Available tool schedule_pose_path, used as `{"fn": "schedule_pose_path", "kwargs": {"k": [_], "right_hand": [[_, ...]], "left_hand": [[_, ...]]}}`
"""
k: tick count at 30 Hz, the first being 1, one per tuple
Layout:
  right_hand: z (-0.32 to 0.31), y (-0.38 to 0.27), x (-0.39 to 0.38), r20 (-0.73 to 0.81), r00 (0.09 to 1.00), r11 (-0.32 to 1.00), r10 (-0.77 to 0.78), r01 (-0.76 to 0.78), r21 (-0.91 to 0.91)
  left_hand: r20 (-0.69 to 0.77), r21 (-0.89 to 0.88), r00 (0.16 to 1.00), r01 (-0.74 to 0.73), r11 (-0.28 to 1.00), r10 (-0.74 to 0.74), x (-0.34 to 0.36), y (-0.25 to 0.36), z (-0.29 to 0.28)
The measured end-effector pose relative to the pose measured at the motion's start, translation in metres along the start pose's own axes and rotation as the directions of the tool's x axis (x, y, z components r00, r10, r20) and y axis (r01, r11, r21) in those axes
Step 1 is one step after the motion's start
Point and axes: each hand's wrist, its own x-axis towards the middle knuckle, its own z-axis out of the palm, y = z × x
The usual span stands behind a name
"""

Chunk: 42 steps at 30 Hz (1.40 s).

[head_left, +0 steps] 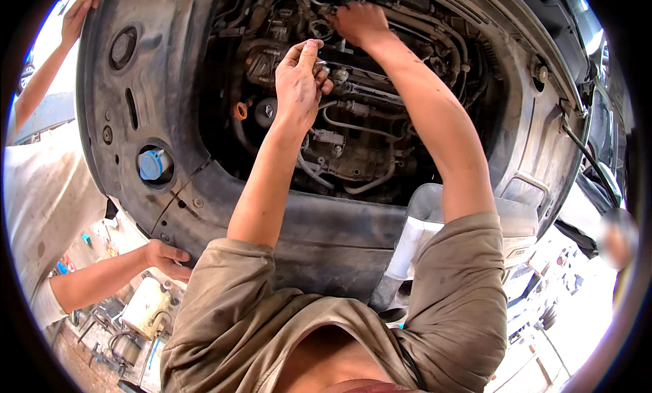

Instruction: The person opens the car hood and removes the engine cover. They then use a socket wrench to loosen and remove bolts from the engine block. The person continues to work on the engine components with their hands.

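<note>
Nearest, smooth black plastic front trim (312,220) forms a curved lip to the open engine bay (219,155), where the dusty grey metal engine (356,167) sits with dark gaps about its sides. Above it, the left hand (299,86) has a narrow grip, contents unclear; farther, the right hand (360,24) reaches among slim hoses (424,25), fingertips obscured, so its grip cannot be told.

Glare bleaches both sides while shadow darkens the engine bay (223,163).
</note>
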Motion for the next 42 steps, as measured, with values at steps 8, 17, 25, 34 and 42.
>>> {"fn": "schedule_pose_path", "kwargs": {"k": [8,17,25,34,42], "right_hand": [[0.025,0.023,0.005,-0.089,0.963,0.960,-0.256,0.243,-0.139],[0.003,-0.007,0.009,0.080,0.991,0.995,0.104,-0.104,-0.001],[0.027,0.000,0.009,-0.014,0.998,0.987,-0.053,0.051,-0.155],[-0.063,-0.012,-0.079,-0.263,0.945,0.609,-0.197,0.328,0.722],[-0.077,-0.020,-0.110,-0.031,0.993,0.458,-0.110,0.078,0.885]], "left_hand": [[0.012,0.032,1.000,0.009,0.999,-0.009,-0.001,-0.001,0.004],[0.000,0.015,1.000,-0.011,1.000,0.011,0.002,-0.002,-0.002],[-0.078,0.001,0.995,-0.056,0.998,0.056,0.002,-0.002,0.003],[-0.010,0.082,0.981,-0.194,0.978,0.196,0.010,-0.012,-0.003],[0.152,0.169,0.986,-0.099,0.981,0.073,0.001,-0.010,0.002]]}}
